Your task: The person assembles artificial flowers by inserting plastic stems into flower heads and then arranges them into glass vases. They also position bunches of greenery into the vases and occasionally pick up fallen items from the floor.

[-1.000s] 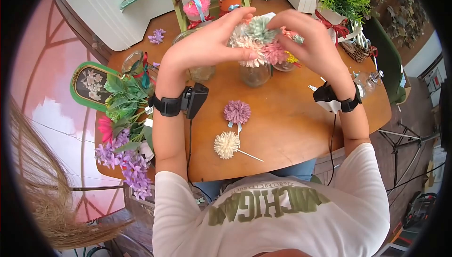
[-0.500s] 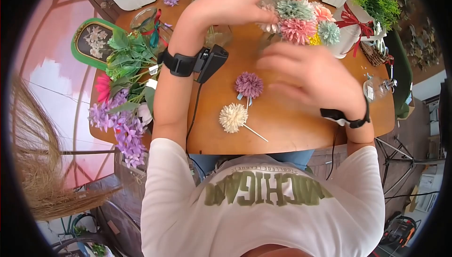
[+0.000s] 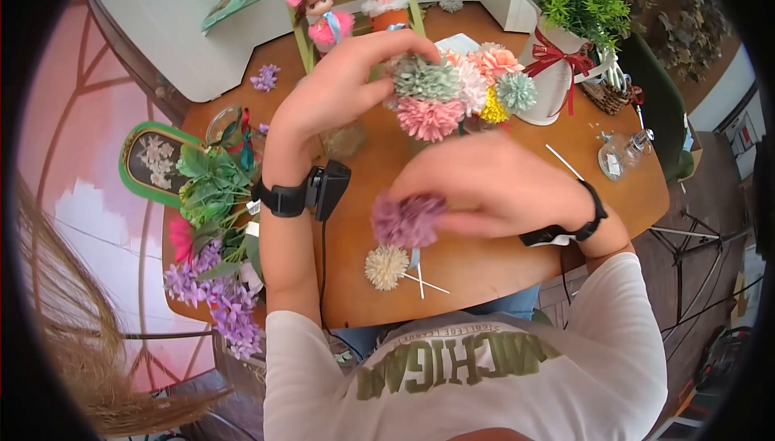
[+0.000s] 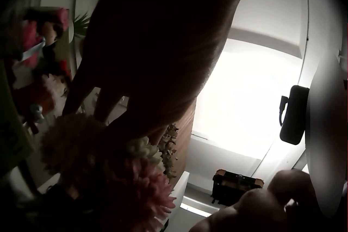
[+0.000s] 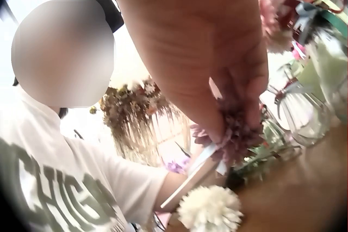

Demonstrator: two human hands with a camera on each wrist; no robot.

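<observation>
In the head view my left hand [image 3: 343,77] curls round the left side of a bunch of pompom flowers, by a sage-green bloom [image 3: 424,79] and a pink one [image 3: 429,118]. Its fingers reach down among dark blooms in the left wrist view. Nearer the table's front, my right hand [image 3: 500,182] pinches a purple pompom flower [image 3: 408,220] at its head, its white stem hanging below. A cream pompom flower [image 3: 387,268] lies just beside that stem. The right wrist view shows the purple flower [image 5: 236,139] between thumb and fingers. The bunch's lower part is hidden.
A glass jar with ribbon [image 3: 230,128], leafy and lilac flowers [image 3: 234,320] and a green oval frame [image 3: 129,158] stand or lie at left. Two dolls [image 3: 327,25] are behind. At right are a white planter [image 3: 545,77] and a glass bottle [image 3: 617,158].
My right hand has come from the space below the bunch to the purple flower and taken hold of it; the flower's head is raised. My left hand remains at the bunch.
</observation>
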